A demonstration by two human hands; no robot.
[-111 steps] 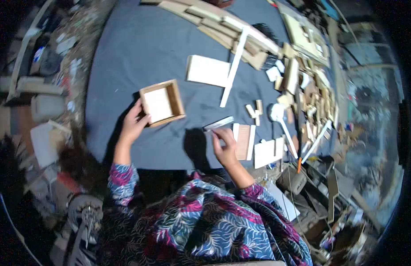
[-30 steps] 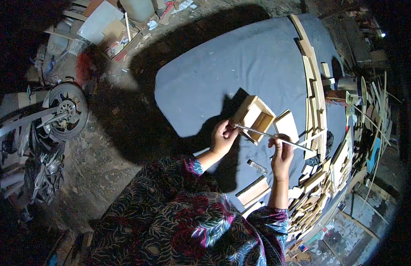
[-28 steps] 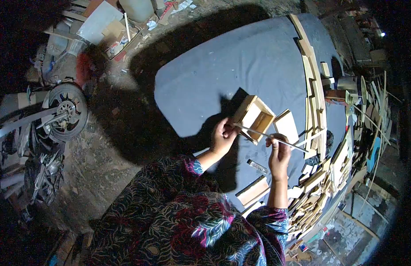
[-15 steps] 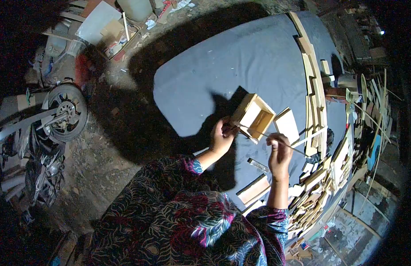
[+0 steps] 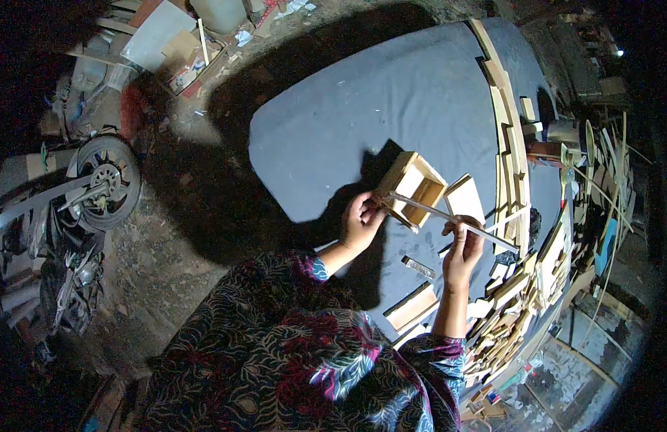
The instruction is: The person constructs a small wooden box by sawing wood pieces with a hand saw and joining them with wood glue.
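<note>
A small open-topped wooden box (image 5: 396, 175) sits tilted over the grey cloth, its hollow side facing up and right. My left hand (image 5: 361, 222) is closed at the box's lower left corner, fingertips pressed to its wood. Between the thumb and fingers of my right hand (image 5: 463, 252) is a long flat strip (image 5: 497, 240), pale and shiny. Its far end lies across the box's near edge, close to my left fingertips. Just beyond my right hand rests a flat wooden panel (image 5: 465, 198). A short, narrow marked piece (image 5: 418, 266) lies left of my right wrist.
Grey cloth (image 5: 333, 129) covers the work surface. Wooden strips (image 5: 507, 129) form a long row along its right side. Many loose wood pieces (image 5: 502, 324) are heaped at lower right, and a wooden block (image 5: 411, 307) lies near my sleeve. A wheel (image 5: 105, 183) stands at left.
The strip has turned from its thin edge to its broad face. My right hand has shifted slightly right with it; my left hand and the box stay nearly in place.
</note>
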